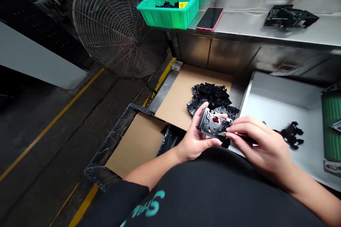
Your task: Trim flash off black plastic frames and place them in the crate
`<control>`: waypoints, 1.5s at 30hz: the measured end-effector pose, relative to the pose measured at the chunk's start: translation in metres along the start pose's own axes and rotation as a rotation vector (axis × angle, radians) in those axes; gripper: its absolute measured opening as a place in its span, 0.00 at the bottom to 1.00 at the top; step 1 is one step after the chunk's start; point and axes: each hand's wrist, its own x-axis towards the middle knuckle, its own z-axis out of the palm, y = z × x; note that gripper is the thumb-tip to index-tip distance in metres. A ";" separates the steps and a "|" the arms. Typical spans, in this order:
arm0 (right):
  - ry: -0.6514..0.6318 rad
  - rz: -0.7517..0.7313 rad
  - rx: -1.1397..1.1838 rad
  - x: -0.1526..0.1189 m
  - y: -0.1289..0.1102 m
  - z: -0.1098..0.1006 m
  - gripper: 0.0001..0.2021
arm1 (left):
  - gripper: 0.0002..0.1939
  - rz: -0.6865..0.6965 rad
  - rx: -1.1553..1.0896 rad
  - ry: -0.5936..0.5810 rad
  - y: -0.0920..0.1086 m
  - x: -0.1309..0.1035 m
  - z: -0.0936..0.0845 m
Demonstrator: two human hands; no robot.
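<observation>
A black molded plastic part (211, 124) with holes is held by its edges in my left hand (193, 142), in front of my body. My right hand (259, 142) pinches a thin dark tool (243, 136), whose pointed tip touches the face of the part. Just beyond my hands, a pile of similar black parts (211, 94) lies on a cardboard sheet (176, 101). To the right, a few black pieces (291, 134) rest in a light grey tray (282, 92), partly behind my right hand.
A green bin (170, 17) with black parts, a phone (210, 18) and more black parts (290, 17) sit on the metal shelf (245, 25). At the left stands a large fan (117, 25). A plastic-lined box (133, 142) is at lower left.
</observation>
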 end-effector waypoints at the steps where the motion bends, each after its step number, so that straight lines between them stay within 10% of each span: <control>1: 0.006 -0.022 -0.004 0.001 -0.001 0.003 0.06 | 0.58 0.007 0.007 -0.003 0.001 -0.001 0.000; 45: -0.039 -0.159 -0.039 0.012 0.003 0.022 0.08 | 0.53 0.216 0.174 0.099 0.000 -0.007 -0.011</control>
